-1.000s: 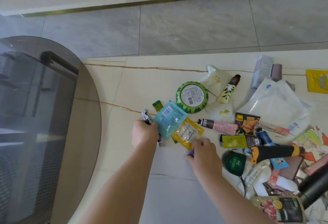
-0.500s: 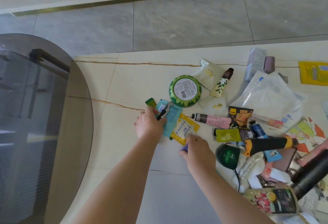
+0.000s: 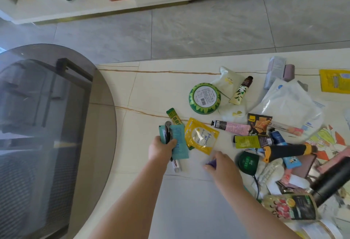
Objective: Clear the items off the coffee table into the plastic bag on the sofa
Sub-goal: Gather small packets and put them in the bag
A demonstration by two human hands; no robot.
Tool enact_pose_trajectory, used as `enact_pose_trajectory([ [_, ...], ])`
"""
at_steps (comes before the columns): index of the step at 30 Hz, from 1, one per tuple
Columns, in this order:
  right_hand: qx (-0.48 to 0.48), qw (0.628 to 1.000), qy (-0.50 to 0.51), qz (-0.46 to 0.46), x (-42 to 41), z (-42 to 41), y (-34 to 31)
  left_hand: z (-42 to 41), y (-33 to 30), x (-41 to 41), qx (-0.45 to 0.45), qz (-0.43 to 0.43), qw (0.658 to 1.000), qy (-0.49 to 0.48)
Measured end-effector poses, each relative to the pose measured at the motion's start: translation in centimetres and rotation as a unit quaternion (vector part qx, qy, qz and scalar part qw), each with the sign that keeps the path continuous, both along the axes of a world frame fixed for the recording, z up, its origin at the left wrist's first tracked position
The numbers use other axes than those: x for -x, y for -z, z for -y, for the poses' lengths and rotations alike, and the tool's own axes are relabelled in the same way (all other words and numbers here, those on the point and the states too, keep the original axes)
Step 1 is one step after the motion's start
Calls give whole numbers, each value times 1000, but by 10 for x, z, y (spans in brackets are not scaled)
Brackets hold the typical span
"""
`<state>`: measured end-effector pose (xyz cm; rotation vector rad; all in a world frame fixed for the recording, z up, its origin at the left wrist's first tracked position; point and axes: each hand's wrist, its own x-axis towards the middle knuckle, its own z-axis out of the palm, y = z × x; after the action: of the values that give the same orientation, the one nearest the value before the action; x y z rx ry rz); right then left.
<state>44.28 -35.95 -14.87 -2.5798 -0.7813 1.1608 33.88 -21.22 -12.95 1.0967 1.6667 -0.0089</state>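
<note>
Gathering step: left hand (image 3: 162, 148) grips a teal packet (image 3: 179, 144) and nail clippers (image 3: 167, 134); right hand (image 3: 220, 163) pinches something purple (image 3: 211, 162), possibly a sachet. Next move calls for securing it, then collecting the yellow pouch (image 3: 201, 138).

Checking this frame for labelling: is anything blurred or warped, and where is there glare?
Head view: the black bottle at the right edge is motion-smeared; wide-angle bending curves the cabinet base; the smoked glass tabletop shows pale reflections; the right hand is slightly soft.
</note>
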Motion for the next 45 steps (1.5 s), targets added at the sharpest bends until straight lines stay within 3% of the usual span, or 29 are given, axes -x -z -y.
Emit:
enact_pose_trajectory([
  [4,-27,986,124,-108,5,15,-18,21,-23,20,25,13,999,-43],
  [9,-44,980,129,-147,20,14,-52,49,-60,51,48,6,996,-74],
  [16,-64,985,98,-129,57,-29,-46,53,-68,102,46,17,993,-110],
  [24,-59,997,8,50,106,-70,-10,60,-47,150,55,34,990,-125],
  [29,-52,993,19,102,116,-69,0,59,-40,155,58,58,988,-129],
  [38,-17,995,58,76,110,-60,3,63,-44,150,58,66,988,-126],
  [41,17,998,21,56,104,-52,2,67,-48,147,59,65,988,-126],
  [45,-35,997,75,-6,98,-37,1,73,-54,140,61,69,988,-126],
])
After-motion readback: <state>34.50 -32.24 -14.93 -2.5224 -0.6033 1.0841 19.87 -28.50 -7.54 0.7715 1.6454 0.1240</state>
